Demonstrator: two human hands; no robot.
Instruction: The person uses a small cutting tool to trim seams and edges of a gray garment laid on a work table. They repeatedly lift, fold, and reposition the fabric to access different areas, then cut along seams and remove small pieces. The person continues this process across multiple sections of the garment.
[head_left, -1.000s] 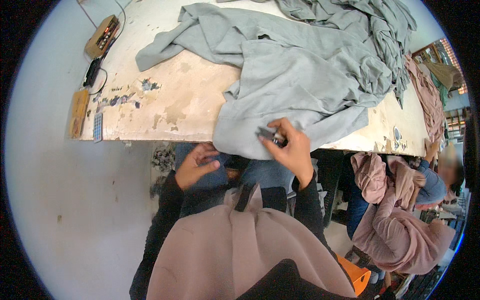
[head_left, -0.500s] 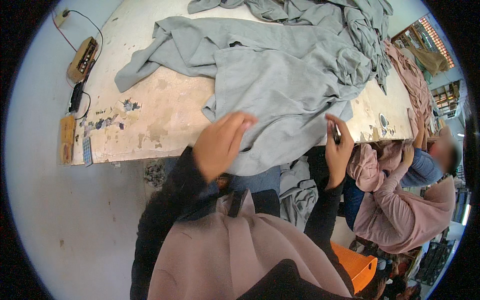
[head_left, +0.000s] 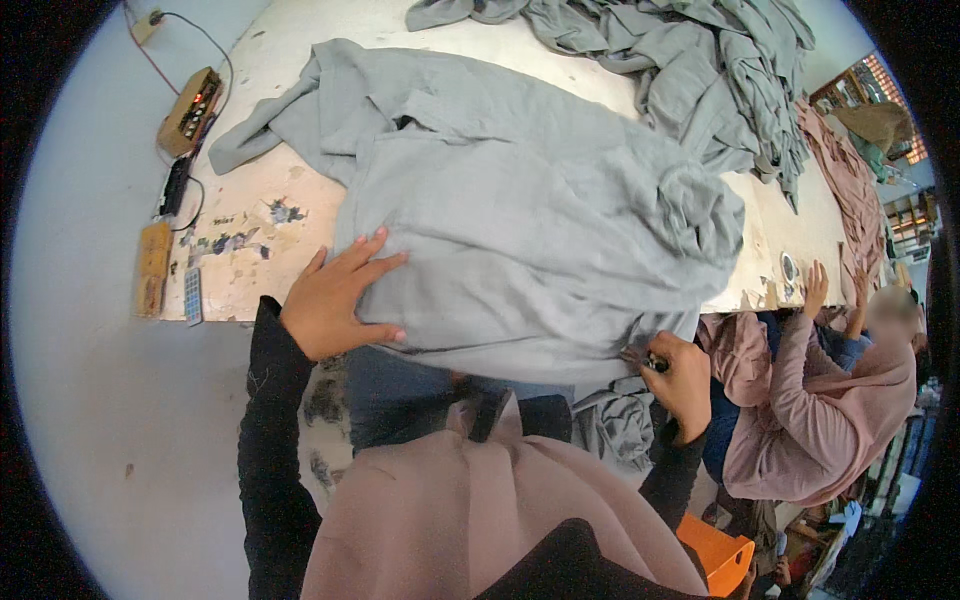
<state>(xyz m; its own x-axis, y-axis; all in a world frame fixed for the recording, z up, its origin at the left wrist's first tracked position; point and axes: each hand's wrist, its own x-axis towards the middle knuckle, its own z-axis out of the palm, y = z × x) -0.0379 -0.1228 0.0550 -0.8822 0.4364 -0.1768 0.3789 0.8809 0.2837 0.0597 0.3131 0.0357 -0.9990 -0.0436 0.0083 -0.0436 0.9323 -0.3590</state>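
Left hand (head_left: 345, 300) spread open, pressing near left edge of grey garment (head_left: 500, 230). Right hand (head_left: 682, 380) closed around small dark tool (head_left: 652, 362) (type unclear), at near right edge. Garment on surface (head_left: 250, 285), between and beyond my hands, long axis left to right; bunched end nearer right.

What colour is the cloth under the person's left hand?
The cloth is plain grey, with no visible pattern; it shows best in the head view.
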